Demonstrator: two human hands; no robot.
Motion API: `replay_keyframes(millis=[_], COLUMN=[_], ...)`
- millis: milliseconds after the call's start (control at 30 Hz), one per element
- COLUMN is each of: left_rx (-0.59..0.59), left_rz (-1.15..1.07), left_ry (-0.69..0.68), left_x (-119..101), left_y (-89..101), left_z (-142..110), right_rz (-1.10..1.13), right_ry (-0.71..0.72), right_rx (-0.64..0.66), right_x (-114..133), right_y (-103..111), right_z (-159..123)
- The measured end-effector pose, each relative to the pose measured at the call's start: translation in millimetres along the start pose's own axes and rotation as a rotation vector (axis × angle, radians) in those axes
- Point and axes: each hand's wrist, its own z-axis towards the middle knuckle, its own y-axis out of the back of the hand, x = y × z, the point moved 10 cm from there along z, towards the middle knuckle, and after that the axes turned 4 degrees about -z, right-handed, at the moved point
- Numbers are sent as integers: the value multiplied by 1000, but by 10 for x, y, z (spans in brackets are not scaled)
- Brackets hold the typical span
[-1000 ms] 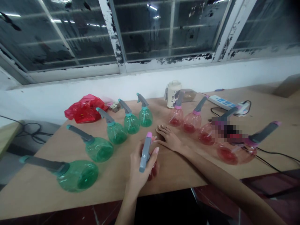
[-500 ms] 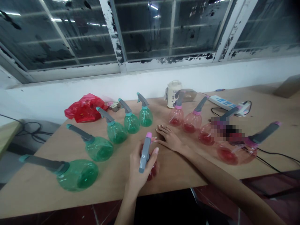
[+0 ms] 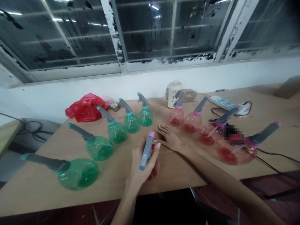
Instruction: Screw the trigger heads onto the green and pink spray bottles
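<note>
My left hand (image 3: 140, 164) is wrapped round the neck of a red spray bottle (image 3: 147, 151) near the table's front edge. Its grey head with a pink nozzle shows above my fingers, while most of the red body is hidden by the hand. Just right of it, my right hand (image 3: 170, 139) lies flat on the table with fingers stretched out, holding nothing. Several green spray bottles (image 3: 99, 148) stand in a slanting row on the left. On the right, a similar row of red spray bottles (image 3: 192, 122) slants toward me.
A red plastic bag (image 3: 86, 107) lies at the back left of the wooden table (image 3: 117, 175). By the wall stand a cream canister (image 3: 173, 97) and a white power strip (image 3: 225, 103) with black cables. Dark blurred items lie among the right-hand bottles.
The spray bottle's head in my left hand has shifted very slightly to the right. My right hand stays where it was.
</note>
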Motion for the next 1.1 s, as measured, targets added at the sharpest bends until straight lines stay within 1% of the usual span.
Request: replay_keyframes(millis=[133, 233, 467, 867, 1100], left_rx=[40, 45, 38, 7, 51], left_rz=[-36, -40, -126, -141, -105], left_ry=[-40, -72, -48, -32, -31], left_x=[29, 45, 108, 150, 123], left_y=[-21, -23, -48, -38, -44], left_z=[-4, -23, -49, -63, -50], right_rz=[5, 13, 12, 9, 9], right_ry=[-5, -10, -5, -6, -11], right_rx=[-5, -12, -9, 0, 14], right_x=[-2, -8, -6, 4, -2], right_y=[-1, -6, 1, 17, 8], right_z=[-5, -8, -4, -5, -8])
